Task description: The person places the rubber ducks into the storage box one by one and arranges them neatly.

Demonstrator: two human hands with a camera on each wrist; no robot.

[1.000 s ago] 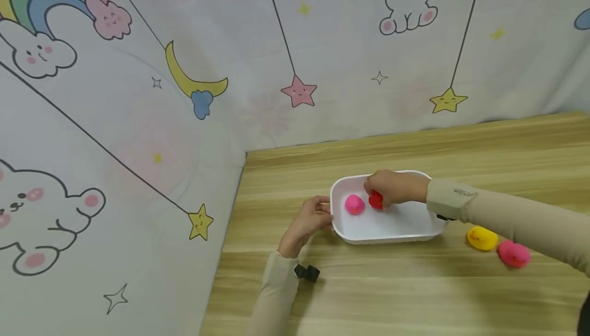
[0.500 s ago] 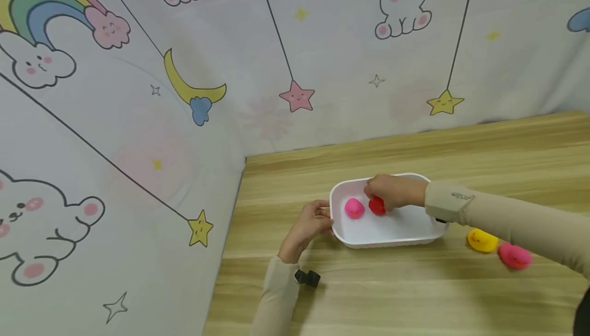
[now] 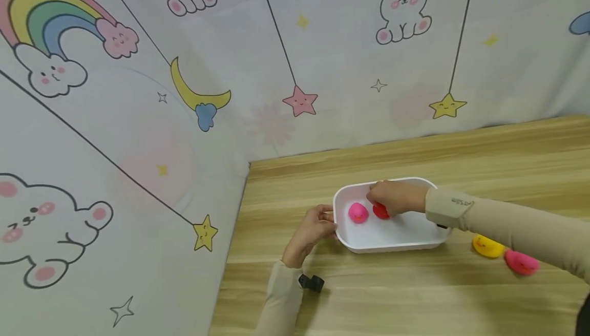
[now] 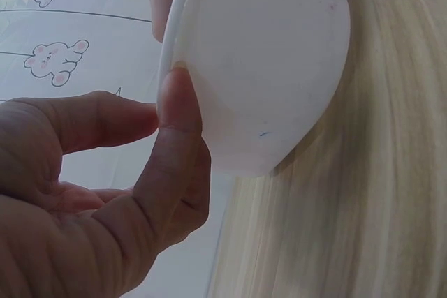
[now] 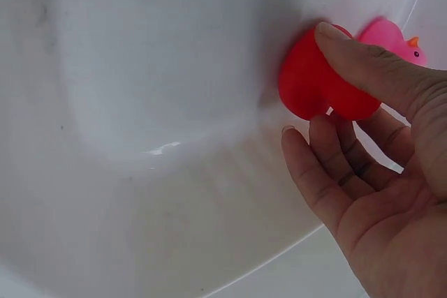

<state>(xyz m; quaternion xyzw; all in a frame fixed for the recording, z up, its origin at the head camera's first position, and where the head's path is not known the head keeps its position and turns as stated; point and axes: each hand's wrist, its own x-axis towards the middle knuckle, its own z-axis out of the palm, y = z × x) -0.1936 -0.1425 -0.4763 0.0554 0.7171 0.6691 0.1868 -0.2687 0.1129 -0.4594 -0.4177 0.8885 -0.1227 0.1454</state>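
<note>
My right hand (image 3: 397, 196) reaches into a white plastic tub (image 3: 392, 248) and grips a red rubber duck (image 5: 314, 75) between thumb and fingers. Low in the tub, the duck is partly covered by the hand in the head view. Just left of it sits a pink rubber duck (image 3: 358, 213), also seen behind the red one in the right wrist view. My left hand (image 3: 313, 233) pinches the tub's left end, with thumb and finger meeting at its rim (image 4: 167, 68) in the left wrist view.
A yellow rubber duck (image 3: 487, 246) and another pink rubber duck (image 3: 522, 263) lie on the wooden table (image 3: 387, 295) right of the tub, close to the right forearm. A printed cloth wall (image 3: 350, 116) borders the table behind and on the left.
The whole head view has shifted slightly, moving everything a little lower in the picture. Both hands keep their holds, and the ducks stay in the same places relative to the tub.
</note>
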